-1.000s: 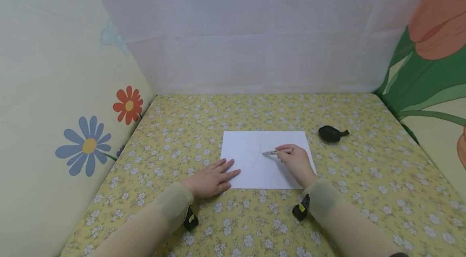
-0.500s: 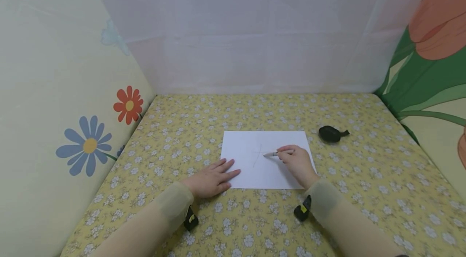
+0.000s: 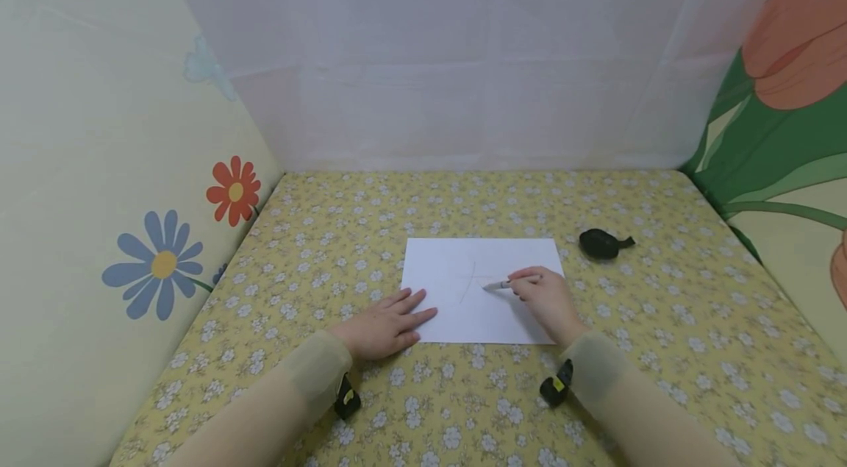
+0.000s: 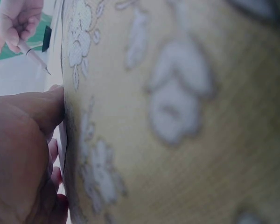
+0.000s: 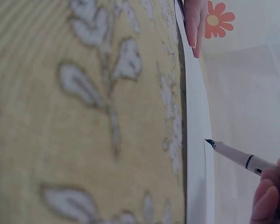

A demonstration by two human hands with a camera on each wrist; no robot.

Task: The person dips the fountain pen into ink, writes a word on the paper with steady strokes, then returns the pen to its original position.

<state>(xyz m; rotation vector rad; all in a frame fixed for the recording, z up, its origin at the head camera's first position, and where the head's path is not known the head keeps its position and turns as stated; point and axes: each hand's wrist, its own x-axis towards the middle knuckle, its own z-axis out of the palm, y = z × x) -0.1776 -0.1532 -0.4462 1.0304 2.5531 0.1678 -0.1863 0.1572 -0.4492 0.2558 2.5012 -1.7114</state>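
Observation:
A white sheet of paper (image 3: 450, 327) lies on the table with a few thin lines drawn near its middle, one long and slanted, crossed by a fainter level one. My right hand (image 3: 545, 299) pinches a pale fountain pen (image 3: 503, 284) between thumb and fingers. In the right wrist view the dark nib of the fountain pen (image 5: 235, 154) points at the paper, right at its surface. My left hand (image 3: 384, 323) rests flat with spread fingers on the paper's lower left corner. The left wrist view shows the left hand (image 4: 18, 149) close up, its thumb at the paper's edge.
A yellow flowered cloth (image 3: 317, 246) covers the table. Right of the paper, toward the back, lies a black oval thing (image 3: 600, 243) with a short stub. A pale curtain (image 3: 423, 84) hangs behind, and flower-printed panels stand at both sides.
My right hand has moved slightly right and toward me, taking the pen tip away from the drawn lines. The level line shows out from under the pen tip. My left hand stays put.

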